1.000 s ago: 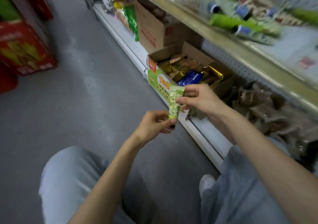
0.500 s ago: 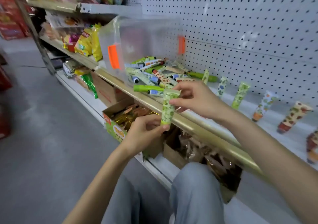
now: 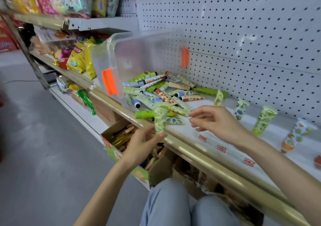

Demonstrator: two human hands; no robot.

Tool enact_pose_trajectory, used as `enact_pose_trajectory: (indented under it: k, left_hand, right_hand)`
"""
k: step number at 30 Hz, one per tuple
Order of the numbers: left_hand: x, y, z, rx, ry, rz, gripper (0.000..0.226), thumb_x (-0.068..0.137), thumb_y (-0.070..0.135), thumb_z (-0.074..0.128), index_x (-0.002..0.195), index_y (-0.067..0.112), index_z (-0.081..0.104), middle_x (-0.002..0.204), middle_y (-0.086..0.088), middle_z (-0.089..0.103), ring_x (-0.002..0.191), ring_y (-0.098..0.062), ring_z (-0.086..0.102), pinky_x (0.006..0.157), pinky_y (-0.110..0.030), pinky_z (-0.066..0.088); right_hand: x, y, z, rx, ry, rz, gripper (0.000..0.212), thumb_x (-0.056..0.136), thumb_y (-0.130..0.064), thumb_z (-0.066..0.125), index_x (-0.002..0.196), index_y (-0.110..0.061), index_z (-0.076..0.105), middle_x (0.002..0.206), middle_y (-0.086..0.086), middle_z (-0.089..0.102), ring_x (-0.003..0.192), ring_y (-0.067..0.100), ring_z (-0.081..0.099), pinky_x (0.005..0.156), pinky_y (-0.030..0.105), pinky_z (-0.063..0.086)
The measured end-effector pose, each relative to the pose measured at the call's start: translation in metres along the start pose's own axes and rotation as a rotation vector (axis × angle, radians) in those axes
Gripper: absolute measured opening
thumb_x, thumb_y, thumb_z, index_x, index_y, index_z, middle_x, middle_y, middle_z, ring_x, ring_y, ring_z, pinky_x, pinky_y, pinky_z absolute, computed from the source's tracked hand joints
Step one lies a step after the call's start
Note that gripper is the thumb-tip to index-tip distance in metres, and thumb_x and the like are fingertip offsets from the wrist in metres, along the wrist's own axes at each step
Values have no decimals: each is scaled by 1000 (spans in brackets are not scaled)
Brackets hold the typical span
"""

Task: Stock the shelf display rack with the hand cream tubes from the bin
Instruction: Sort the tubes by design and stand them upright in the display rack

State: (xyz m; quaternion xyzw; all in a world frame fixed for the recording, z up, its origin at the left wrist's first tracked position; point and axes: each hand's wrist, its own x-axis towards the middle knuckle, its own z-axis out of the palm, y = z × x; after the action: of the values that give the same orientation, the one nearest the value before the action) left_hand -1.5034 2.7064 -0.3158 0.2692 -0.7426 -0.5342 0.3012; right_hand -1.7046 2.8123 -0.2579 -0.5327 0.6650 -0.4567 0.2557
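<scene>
My left hand (image 3: pixel 142 144) grips the lower end of a green leaf-patterned hand cream tube (image 3: pixel 160 120), held upright just in front of the shelf's gold edge. My right hand (image 3: pixel 215 121) hovers to the tube's right above the white shelf (image 3: pixel 194 130), fingers relaxed and holding nothing. A clear plastic bin (image 3: pixel 119 59) lies tipped on the shelf, with several tubes (image 3: pixel 156 90) spilling from it. Several more tubes stand upright in a row along the pegboard, among them a green one (image 3: pixel 264 120) and an orange-patterned one (image 3: pixel 295 135).
White pegboard (image 3: pixel 243 34) backs the shelf. Snack bags (image 3: pixel 78 59) fill the shelves to the left. Open cardboard boxes of goods (image 3: pixel 121 139) sit on the bottom shelf below my hands. My knees (image 3: pixel 173 199) are close to the rack. Grey floor lies to the left.
My right hand has let go of the tube's top and moved right over the shelf. My left hand alone holds the tube. The view rose from the floor to the shelf.
</scene>
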Motion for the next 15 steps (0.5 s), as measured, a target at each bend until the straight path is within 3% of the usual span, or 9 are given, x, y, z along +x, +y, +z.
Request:
enact_pose_trajectory:
  k: [6,10,15]
  left_hand:
    - [9,-24,-39,-80,110,-118,20,95,12,52,113,9,59,109,-6,69,95,-21,70,85,-40,57]
    - [14,-34,-55,-94,105,-170,18,96,10,50,113,6,56,104,-8,69,89,-17,70,78,-29,59]
    - [20,-44,-64,-81,92,-190,17,97,9,49,113,6,55,100,-9,70,86,-12,70,75,-26,59]
  right_hand:
    - [56,25,31,-180,-23,22,15,81,-19,72,96,-16,72,93,-1,71,87,8,65,81,16,50]
    - [84,45,49,-250,-37,71,18,82,-18,72,99,-11,72,91,-2,69,86,10,63,83,19,48]
    - [103,57,54,-275,-76,65,20,77,-19,77,96,-14,72,85,-6,68,81,6,62,71,7,45]
